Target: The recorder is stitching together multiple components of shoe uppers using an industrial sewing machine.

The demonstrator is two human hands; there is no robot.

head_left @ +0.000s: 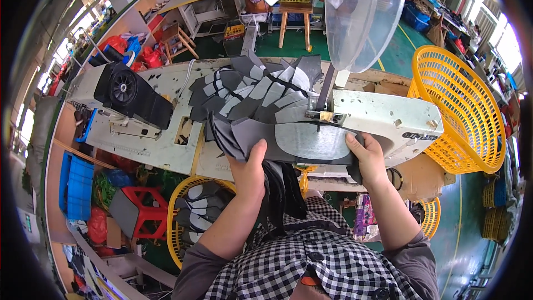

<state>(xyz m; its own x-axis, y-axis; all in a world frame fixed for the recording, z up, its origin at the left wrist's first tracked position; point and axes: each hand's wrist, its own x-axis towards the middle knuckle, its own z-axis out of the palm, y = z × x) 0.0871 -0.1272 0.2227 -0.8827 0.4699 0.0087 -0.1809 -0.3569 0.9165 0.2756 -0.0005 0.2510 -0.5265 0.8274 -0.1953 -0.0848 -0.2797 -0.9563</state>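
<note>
My left hand is closed on a bunch of dark grey sheet pieces, thumb on the near side. A dark grey piece with a pale rounded patch stretches from there to my right hand, which pinches its right end, thumb on top. The patch lies just below the working head of a white machine; whether they touch I cannot tell. Black strips hang below the piece. Beyond it lies a heap of similar grey pieces with pale patches.
A clear disc-shaped reel rises above the machine. Yellow baskets stand at the right and below left, the latter holding grey pieces. A black motor unit sits on the table's left. A red-and-grey stool is at lower left.
</note>
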